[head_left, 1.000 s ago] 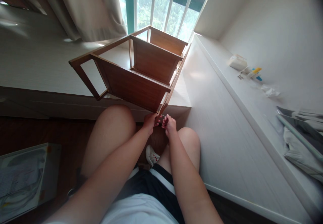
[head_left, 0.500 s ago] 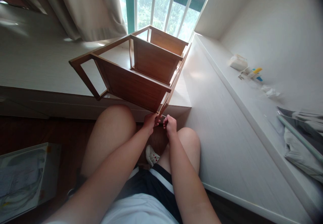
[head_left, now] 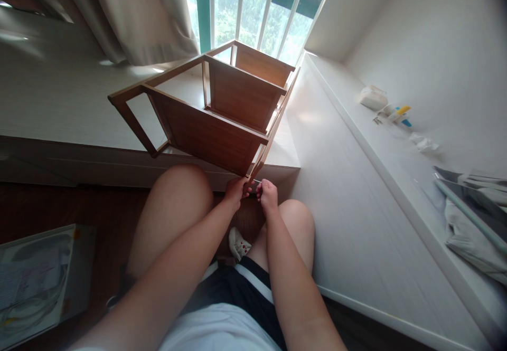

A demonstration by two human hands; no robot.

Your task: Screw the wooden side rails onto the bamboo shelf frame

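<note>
A brown wooden shelf rack (head_left: 206,116) with three panels lies tilted on the white ledge, its near lower corner jutting over the edge toward me. My left hand (head_left: 237,190) is closed around that corner, its fingers wrapped on the wood. Just to the right, my right hand (head_left: 267,193) is closed in a pinch on a thin metal rod-like tool (head_left: 257,181). The rod points left to the frame's side rail beside my left fingers. Its end at the wood and most of its grip are hidden, so its exact kind does not show.
The white ledge (head_left: 59,103) runs below a barred window (head_left: 257,13) and a beige curtain (head_left: 146,18). A white panel wall (head_left: 344,192) rises close on my right, with small items on top. A clear-topped box (head_left: 39,282) stands on the floor at left. My knees flank my hands.
Almost nothing differs. Both hands keep their hold at the rack's corner, and the rack stays in place.
</note>
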